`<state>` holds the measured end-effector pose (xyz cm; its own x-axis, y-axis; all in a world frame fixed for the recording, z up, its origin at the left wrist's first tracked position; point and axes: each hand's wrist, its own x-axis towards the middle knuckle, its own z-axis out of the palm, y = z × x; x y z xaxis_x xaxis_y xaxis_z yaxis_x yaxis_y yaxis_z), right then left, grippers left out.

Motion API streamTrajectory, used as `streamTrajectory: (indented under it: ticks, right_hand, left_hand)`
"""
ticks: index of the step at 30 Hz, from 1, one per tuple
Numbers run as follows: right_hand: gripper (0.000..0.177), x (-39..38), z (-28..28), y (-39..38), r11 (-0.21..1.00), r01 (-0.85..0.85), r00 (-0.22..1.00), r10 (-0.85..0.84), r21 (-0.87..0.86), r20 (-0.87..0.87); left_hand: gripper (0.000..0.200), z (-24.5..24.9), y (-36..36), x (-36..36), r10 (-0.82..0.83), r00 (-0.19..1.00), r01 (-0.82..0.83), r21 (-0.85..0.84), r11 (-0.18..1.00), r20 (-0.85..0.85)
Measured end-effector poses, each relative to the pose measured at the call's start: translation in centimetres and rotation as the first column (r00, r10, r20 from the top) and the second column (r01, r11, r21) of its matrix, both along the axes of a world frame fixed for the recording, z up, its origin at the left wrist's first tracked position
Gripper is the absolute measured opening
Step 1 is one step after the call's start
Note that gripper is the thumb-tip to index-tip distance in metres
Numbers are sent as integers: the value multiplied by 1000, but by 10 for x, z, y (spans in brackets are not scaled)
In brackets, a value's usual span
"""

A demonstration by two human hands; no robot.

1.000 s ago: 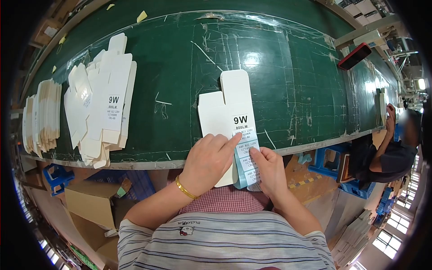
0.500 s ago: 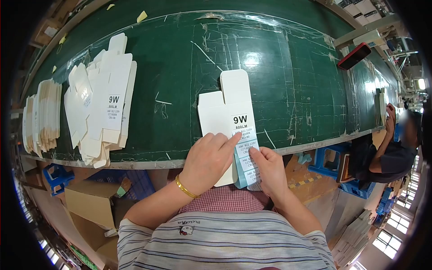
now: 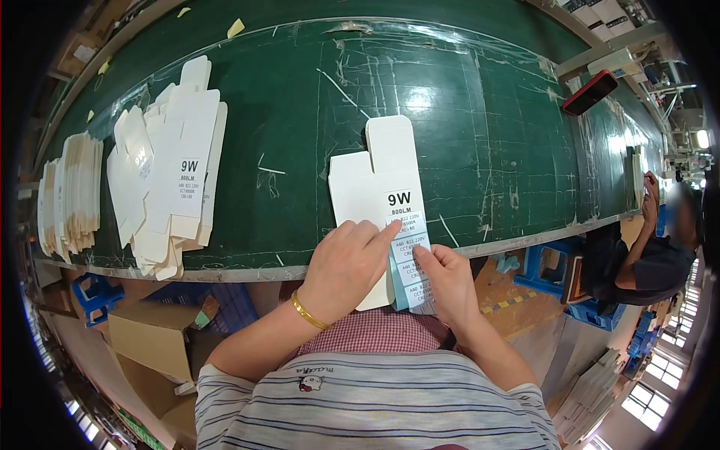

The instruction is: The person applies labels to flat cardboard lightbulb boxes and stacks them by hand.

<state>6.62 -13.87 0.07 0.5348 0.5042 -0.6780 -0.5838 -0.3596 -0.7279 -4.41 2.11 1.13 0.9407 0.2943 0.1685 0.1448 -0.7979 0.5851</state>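
Note:
A flat white carton (image 3: 352, 187) printed "9W 800LM" lies at the front edge of the green table, its lower end past the edge. A light-blue strip of printed labels (image 3: 409, 247) runs down its right side, the top label just under the "800LM" print. My left hand (image 3: 349, 262), with a gold bracelet at the wrist, rests on the carton, its index fingertip on the top label and the other fingers curled. The strip's right side is pinched between the thumb and fingers of my right hand (image 3: 448, 281).
Flat printed cartons (image 3: 199, 135) lie in a pile on the left, beside a row of standing ones (image 3: 79, 195). A red-edged phone (image 3: 590, 92) is at the right. Another person (image 3: 645, 255) sits far right. An open cardboard box (image 3: 154, 337) stands below the table.
The carton and label strip have shifted very slightly. Both hands keep nearly the same place and hold.

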Motion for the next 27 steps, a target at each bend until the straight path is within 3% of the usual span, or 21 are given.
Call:
streamTrajectory:
  ticks: [10, 17, 21, 27]
  right_hand:
    - [20, -4, 1, -13, 991, -133, 986, 130, 20, 102]
    - [21, -14, -6, -75, 963, -264, 955, 252, 59, 154]
    - [21, -19, 0, -99, 985, -82, 988, 61, 152, 139]
    - [22, -30, -24, -117, 969, -57, 989, 21, 242, 148]
  left_hand:
    - [43, -1, 1, 6, 20, 999, -18, 37, 999, -48]
    - [40, -4, -5, 4, 25, 1000, -24, 76, 997, -7]
    - [37, -7, -10, -13, -2, 997, -9, 137, 991, 80]
    - [42, 6, -23, 11, 4, 1000, -9, 329, 944, 14]
